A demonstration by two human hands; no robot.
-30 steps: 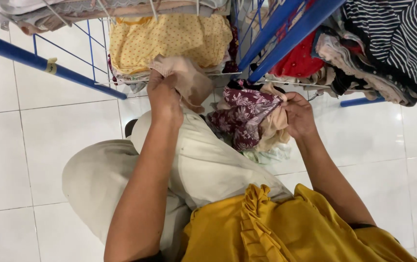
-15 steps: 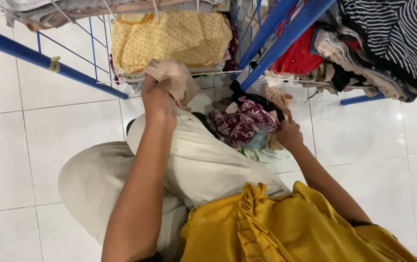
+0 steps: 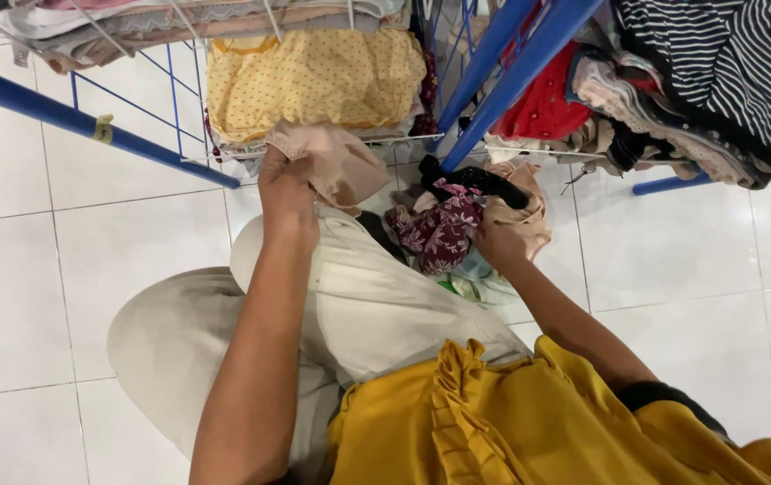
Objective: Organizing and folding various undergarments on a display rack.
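Head view — left grip [image 3: 285, 190] pinching beige cloth [image 3: 336, 162], hanging rightward | right grip [image 3: 504, 241] clutching peach cloth [image 3: 522, 214]

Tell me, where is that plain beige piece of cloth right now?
In the head view, the beige cloth is gripped in the left hand, upper middle, just below the yellow dotted garment on the blue rack.

- Your left hand [image 3: 285, 190] grips a beige garment [image 3: 331, 162]: soft, plain cloth, folded over itself, held up just in front of the wire shelf's edge, one flap drooping right of your fingers.
- Your right hand [image 3: 502, 241] clutches a second, peach-beige garment [image 3: 520, 211], bunched and crumpled, with a black piece [image 3: 480, 182] lying across its top.
- Just left of that hand sits a crumpled maroon floral cloth [image 3: 439, 235], touching the bundle, low by your knee.
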